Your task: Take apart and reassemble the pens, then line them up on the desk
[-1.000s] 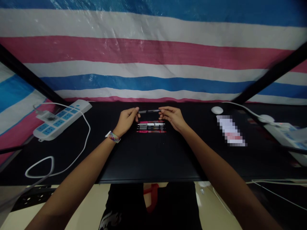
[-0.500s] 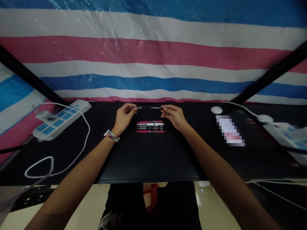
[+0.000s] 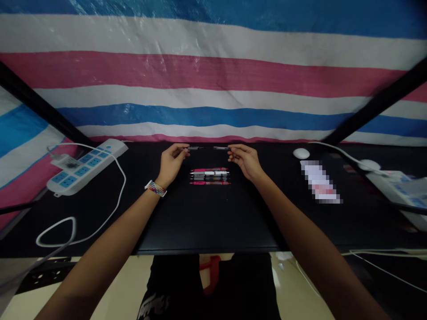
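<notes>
Near the back of the black table, my left hand (image 3: 172, 164) pinches a dark part of a pen (image 3: 195, 148) between thumb and fingers, its free end pointing right. Opposite it, my right hand (image 3: 246, 161) pinches a lighter, partly clear pen part (image 3: 220, 148) that points left. The two parts lie roughly in line, with a gap between them. Which part is cap or barrel I cannot tell. Just in front, several pens lie side by side: a red pen (image 3: 209, 183) is nearest me, and a white pen (image 3: 210, 174) lies among the others.
A white power strip (image 3: 71, 175) with a plug and looping white cable (image 3: 122, 195) is on the left. At right are a white mouse (image 3: 301, 153), a blurred-out flat item (image 3: 320, 182) and another power strip (image 3: 393, 191). Striped sheeting (image 3: 213, 75) hangs behind the table (image 3: 207, 222).
The gap between the two pen parts has widened. My right hand has shifted slightly right with its part, and my left hand slightly left. The pens on the table have not moved.
</notes>
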The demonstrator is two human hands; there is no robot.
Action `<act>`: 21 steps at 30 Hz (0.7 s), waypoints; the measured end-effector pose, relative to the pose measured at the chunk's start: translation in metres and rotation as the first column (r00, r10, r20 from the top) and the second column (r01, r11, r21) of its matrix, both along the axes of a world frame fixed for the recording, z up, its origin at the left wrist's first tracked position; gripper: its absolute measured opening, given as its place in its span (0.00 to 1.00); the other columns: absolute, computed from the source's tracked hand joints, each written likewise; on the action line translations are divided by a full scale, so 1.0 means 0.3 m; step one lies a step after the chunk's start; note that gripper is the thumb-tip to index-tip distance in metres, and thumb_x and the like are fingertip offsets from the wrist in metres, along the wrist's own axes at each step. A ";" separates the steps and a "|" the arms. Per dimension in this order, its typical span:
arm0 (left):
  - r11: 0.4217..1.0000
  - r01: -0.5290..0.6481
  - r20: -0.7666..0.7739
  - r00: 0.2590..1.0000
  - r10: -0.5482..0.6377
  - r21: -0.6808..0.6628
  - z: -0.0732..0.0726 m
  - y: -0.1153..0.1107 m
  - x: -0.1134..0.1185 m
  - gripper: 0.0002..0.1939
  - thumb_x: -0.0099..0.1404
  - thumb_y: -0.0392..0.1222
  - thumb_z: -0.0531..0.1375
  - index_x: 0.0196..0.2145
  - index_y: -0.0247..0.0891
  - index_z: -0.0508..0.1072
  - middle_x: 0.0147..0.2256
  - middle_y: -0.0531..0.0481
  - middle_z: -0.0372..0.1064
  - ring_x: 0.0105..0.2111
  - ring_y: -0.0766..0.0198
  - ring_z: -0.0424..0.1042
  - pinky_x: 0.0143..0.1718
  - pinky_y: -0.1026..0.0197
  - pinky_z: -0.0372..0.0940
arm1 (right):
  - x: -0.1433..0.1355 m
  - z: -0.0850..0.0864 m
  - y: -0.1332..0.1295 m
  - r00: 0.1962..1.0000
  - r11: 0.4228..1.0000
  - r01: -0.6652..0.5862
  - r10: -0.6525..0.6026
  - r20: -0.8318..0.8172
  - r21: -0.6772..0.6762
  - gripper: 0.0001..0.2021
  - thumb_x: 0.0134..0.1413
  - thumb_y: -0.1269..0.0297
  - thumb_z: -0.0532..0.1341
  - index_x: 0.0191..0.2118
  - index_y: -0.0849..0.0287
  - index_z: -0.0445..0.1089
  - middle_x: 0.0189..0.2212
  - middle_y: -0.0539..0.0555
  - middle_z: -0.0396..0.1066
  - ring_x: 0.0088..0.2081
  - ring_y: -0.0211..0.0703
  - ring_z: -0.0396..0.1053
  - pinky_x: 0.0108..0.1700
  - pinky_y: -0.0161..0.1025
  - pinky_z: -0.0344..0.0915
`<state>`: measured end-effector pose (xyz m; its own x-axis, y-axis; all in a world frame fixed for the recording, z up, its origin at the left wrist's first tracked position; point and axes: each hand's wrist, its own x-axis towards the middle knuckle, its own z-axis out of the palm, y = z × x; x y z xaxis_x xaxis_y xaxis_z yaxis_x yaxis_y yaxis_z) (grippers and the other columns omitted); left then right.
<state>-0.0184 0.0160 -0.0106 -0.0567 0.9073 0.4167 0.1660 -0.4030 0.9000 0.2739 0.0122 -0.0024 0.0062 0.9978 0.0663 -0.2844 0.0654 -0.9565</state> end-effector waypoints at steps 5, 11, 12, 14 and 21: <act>1.000 0.005 -0.015 1.000 -0.005 0.004 -0.001 0.000 -0.002 0.11 0.70 0.44 0.68 0.48 0.39 0.82 0.39 0.45 0.83 0.39 0.58 0.84 0.39 0.58 0.76 | 0.004 0.000 0.003 1.000 1.000 0.022 -0.022 0.022 -0.002 0.14 0.47 0.56 0.79 0.39 0.55 0.85 0.31 0.53 0.78 0.34 0.43 0.73 0.44 0.48 0.78; 0.995 0.090 -0.022 0.996 -0.090 -0.035 0.000 -0.010 0.011 0.11 0.68 0.45 0.70 0.45 0.37 0.84 0.36 0.45 0.83 0.38 0.59 0.84 0.40 0.58 0.76 | -0.014 -0.008 -0.008 0.997 0.999 -0.048 0.047 0.056 0.012 0.16 0.45 0.54 0.81 0.39 0.54 0.85 0.31 0.53 0.79 0.32 0.42 0.74 0.41 0.46 0.77; 0.992 0.115 -0.021 0.993 -0.116 -0.051 0.001 -0.013 0.014 0.12 0.67 0.46 0.70 0.44 0.37 0.84 0.35 0.45 0.83 0.37 0.59 0.83 0.40 0.58 0.76 | -0.019 -0.009 -0.013 0.995 0.997 -0.075 0.074 0.064 0.013 0.16 0.45 0.53 0.81 0.39 0.55 0.86 0.32 0.54 0.80 0.32 0.42 0.74 0.41 0.46 0.77; 0.987 0.143 -0.024 0.989 -0.145 -0.072 0.007 -0.020 0.018 0.13 0.67 0.49 0.71 0.43 0.37 0.83 0.32 0.46 0.82 0.35 0.60 0.82 0.38 0.59 0.74 | -0.030 -0.011 -0.021 0.992 0.994 -0.107 0.106 0.071 0.014 0.17 0.45 0.52 0.81 0.40 0.55 0.86 0.32 0.54 0.80 0.31 0.42 0.74 0.41 0.46 0.77; 0.997 0.073 -0.264 0.962 -0.070 0.002 0.029 -0.036 0.014 0.28 0.80 0.58 0.58 0.25 0.40 0.74 0.24 0.51 0.73 0.26 0.64 0.71 0.33 0.60 0.66 | -0.049 -0.008 -0.031 0.990 0.992 -0.128 0.127 0.059 0.022 0.18 0.45 0.52 0.82 0.41 0.54 0.86 0.34 0.53 0.81 0.32 0.42 0.75 0.45 0.49 0.78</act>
